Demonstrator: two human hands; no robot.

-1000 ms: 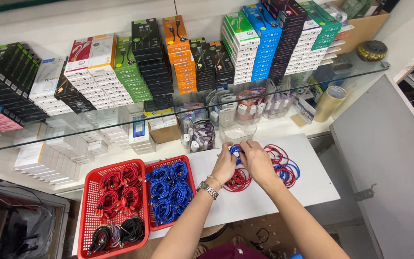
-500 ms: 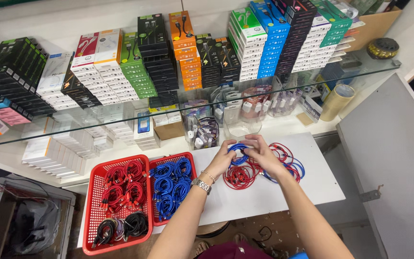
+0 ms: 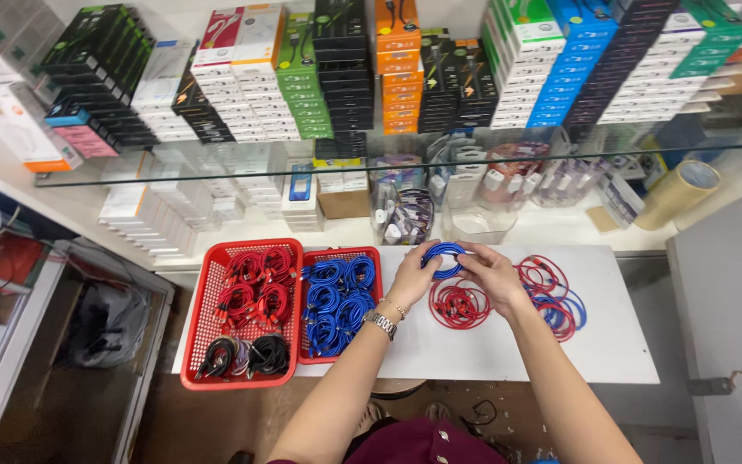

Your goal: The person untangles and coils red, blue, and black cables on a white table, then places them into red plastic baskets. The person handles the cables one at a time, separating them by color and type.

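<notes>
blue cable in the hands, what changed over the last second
Little changed. Both hands keep the small blue cable coil pinched between them, left hand and right hand having drifted slightly away from the body over the white table. The red basket and loose red cables stayed put.

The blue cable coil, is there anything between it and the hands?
No. Both hands already grip the blue coil directly: the left hand on its left side, the right hand on its right. It is held just above the white table, over the loose red cables.
</notes>
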